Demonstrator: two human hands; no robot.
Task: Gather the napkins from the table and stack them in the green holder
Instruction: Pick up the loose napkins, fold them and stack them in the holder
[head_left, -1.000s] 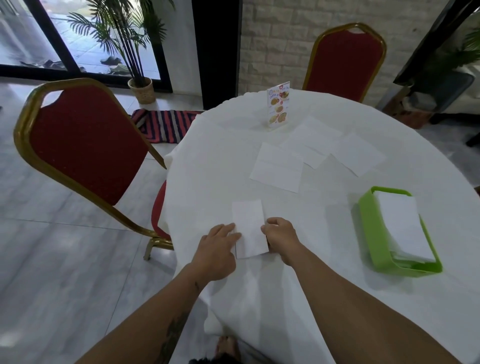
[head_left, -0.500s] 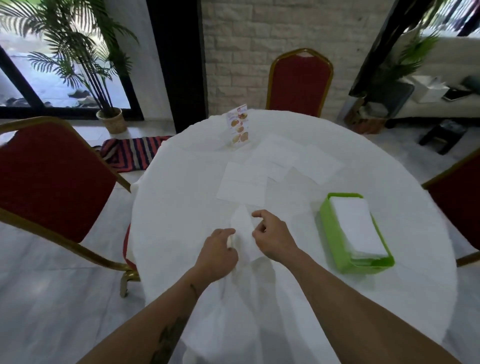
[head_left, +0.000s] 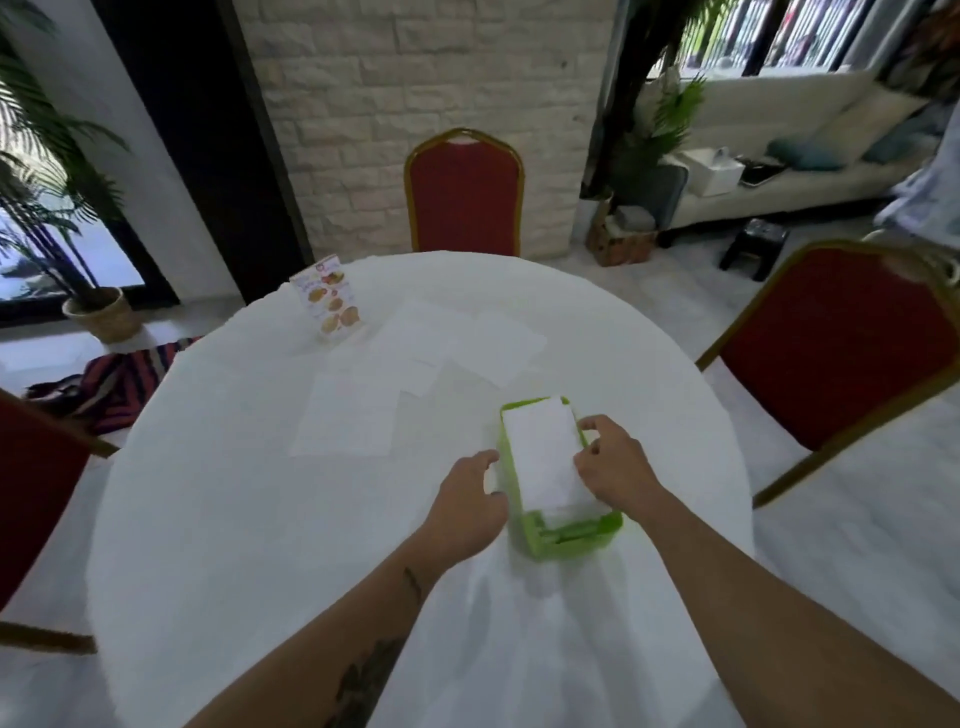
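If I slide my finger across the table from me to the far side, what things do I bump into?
Left hand → green holder with its napkin stack → big unfolded napkin → overlapping napkins → menu card → red chair.

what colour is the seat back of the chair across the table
Red, with a gold frame; the chair shows clearly in the head view.

Green holder (head_left: 566, 535): a rectangular plastic tray lying flat on the white counter (head_left: 260, 519), long axis running away from the viewer, holding a stack of folded white napkins (head_left: 545, 457). Loose napkins (head_left: 348, 415): several flat white sheets, some overlapping, spread beyond the holder.
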